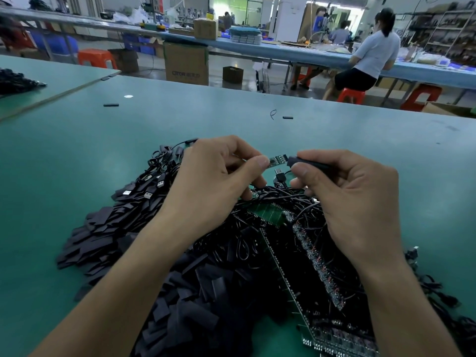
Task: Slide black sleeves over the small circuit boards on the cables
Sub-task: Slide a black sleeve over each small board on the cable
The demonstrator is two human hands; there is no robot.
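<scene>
Your left hand (216, 176) pinches the board (278, 160) by one end, thumb on top, fingers curled under. Your right hand (355, 197) grips the sleeve (306, 162) between thumb and fingers, its open mouth just off the board's free end. Both sit up in the gap between your hands, above the cables (257, 228).

Watch it now. The mouth looks barely wider than the board, so come in tilted and I'd expect a corner or a chip to catch the rim and buckle the sleeve. Squeeze too hard with that right thumb and you may flatten the mouth shut. Your left thumb also covers part of the board, so the sleeve will likely stop against it unless you shift your pinch back.

The board is small, green and narrow, with a row of dark parts on top and pale pads at the end facing the sleeve. It lies roughly in line with the sleeve, which is matte black and mostly hidden in your right hand. A plug (279, 173) hangs just below the board.
</scene>
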